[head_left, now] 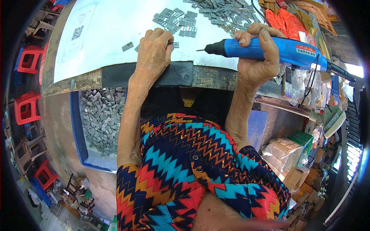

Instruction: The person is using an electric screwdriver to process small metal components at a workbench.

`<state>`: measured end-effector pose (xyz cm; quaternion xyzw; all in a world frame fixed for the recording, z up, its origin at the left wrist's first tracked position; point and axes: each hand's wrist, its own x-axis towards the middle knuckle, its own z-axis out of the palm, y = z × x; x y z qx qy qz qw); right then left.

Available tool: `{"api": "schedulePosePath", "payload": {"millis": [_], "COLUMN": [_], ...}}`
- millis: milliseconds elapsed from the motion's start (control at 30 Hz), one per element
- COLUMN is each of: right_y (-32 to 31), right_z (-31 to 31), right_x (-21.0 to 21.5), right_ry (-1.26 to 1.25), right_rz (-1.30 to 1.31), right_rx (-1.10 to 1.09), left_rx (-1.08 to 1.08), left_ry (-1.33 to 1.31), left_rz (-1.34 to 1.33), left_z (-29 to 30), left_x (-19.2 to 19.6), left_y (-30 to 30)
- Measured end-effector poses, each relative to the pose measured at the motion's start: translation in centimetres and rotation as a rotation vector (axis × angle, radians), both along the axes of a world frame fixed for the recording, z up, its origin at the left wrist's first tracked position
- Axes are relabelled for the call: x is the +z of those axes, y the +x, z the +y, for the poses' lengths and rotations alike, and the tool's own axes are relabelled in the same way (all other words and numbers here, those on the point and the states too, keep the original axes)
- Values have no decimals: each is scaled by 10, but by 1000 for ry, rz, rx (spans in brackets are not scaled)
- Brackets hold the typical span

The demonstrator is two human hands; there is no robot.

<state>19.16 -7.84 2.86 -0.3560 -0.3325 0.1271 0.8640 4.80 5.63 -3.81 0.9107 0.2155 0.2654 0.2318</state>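
Observation:
My right hand [257, 57] is wrapped round a blue electric screwdriver [283, 51], held level above the table's right side. Its thin bit [200, 50] points left, apart from any part. My left hand [155, 50] rests on the white sheet with bent fingers, closed at a small grey rectangular part [175, 44] that shows beside the thumb. Most of the fingertips are hidden behind the hand. One loose grey part [127, 46] lies left of that hand. Beyond it, several similar parts [187, 24] are laid in rows.
A heap of grey parts [227, 13] and a scatter of small screws [227, 29] lie at the back. Red plastic bags [285, 23] are at the far right. Below the table's edge, a blue-rimmed bin [76, 127] holds many more parts. Red stools [27, 107] stand at left.

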Motion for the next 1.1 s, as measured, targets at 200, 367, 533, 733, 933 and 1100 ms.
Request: {"api": "schedulePosePath", "payload": {"millis": [200,367,533,733,933,1100], "right_y": [-6,3,-25,-34,-38,-34], "right_z": [19,39,59,70,73,75], "right_x": [3,-6,13,15,16,12], "right_ry": [-20,-62,-154,-182,-238,-232], "right_rz": [-63,-237,-84,-164,-224,-249], "right_rx": [31,118,-12,-16,-60,-33], "left_rx": [-3,6,30,28,28,30], "left_ry": [-73,-133,-175,-194,-214,-217], "left_rz": [-81,-135,-139,-116,-133,-128], "left_z": [-3,-5,-5,-2,-2,-1], "left_x": [-7,-10,-11,-11,-13,-14], "left_y": [1,3,3,3,4,4]}}
